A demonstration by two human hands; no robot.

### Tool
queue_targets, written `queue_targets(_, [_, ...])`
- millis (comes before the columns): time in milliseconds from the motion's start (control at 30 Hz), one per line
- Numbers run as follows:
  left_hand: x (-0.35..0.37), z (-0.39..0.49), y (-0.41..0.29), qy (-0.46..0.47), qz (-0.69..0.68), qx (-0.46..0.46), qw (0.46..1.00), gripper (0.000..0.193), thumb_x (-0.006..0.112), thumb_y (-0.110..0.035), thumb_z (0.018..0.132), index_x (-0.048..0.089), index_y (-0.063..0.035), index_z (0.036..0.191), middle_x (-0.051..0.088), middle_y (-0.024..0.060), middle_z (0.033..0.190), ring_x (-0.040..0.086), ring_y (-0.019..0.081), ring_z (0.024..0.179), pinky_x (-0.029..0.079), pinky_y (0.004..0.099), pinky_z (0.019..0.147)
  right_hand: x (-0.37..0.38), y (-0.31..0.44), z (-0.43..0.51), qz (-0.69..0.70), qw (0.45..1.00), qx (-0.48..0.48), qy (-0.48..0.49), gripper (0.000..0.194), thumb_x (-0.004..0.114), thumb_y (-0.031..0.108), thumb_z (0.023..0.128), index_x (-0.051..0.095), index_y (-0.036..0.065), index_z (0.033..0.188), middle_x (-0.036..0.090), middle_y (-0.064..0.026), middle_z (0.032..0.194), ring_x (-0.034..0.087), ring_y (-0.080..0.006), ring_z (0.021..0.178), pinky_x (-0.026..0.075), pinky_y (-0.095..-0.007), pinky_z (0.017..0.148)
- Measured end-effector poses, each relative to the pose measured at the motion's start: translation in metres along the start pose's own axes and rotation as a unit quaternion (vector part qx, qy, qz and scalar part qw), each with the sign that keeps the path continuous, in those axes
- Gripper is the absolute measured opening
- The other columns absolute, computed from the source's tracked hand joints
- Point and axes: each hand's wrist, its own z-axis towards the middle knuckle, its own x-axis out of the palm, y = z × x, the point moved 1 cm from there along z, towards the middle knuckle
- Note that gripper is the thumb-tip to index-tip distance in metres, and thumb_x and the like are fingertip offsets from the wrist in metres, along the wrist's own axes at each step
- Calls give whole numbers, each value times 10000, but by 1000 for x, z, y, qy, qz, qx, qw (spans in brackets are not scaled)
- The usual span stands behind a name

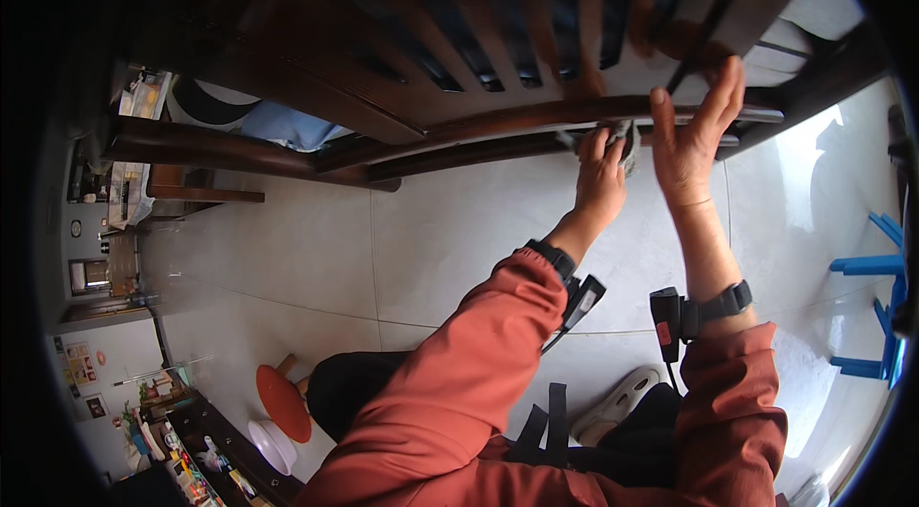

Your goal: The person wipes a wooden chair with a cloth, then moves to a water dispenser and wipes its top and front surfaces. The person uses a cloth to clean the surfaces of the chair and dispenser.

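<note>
Before me stands a piece of dark wooden slatted furniture (pixel 502 72), seemingly a sofa or bench, with a curved rail (pixel 517 115) along its edge. My left hand (pixel 602 173) grips a grey cloth (pixel 632 155) against the lower rail (pixel 467 159); part of the cloth is hidden behind the fingers. Just to the right, my right hand (pixel 689 137) rests across the end of the curved rail, thumb and fingers spread. Each wrist wears a black strap with a small black device, one on the left (pixel 583 302) and one on the right (pixel 665 324).
Blue plastic stools (pixel 872 266) stand at the far right. A round orange stool (pixel 283 403) and a pale basin (pixel 273 446) are at lower left, near a dark cabinet (pixel 222 442) bearing small items. A blue cushion (pixel 287 125) lies on the furniture. Grey tiles (pixel 445 234) cover the floor.
</note>
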Motion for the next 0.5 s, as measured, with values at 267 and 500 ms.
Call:
queue_targets(267, [-36,-1,-72,206,-624,-347,669,308,447,-69,893,480,34,1182,547,88,1108,533,166,1013,453,333,870,-18,-41,-93,405,763,489,118,451,629,215,862,482,9,1236,549,-116,1143,531,-178,1013,438,-285,849])
queue_targets(500, [-181,12,-55,122,-112,-117,979,170,522,-47,895,577,-15,1053,569,52,1029,556,106,855,467,225,720,39,-12,-78,190,929,315,48,318,645,116,806,557,15,1094,592,-139,1028,576,-283,909,462,-334,813])
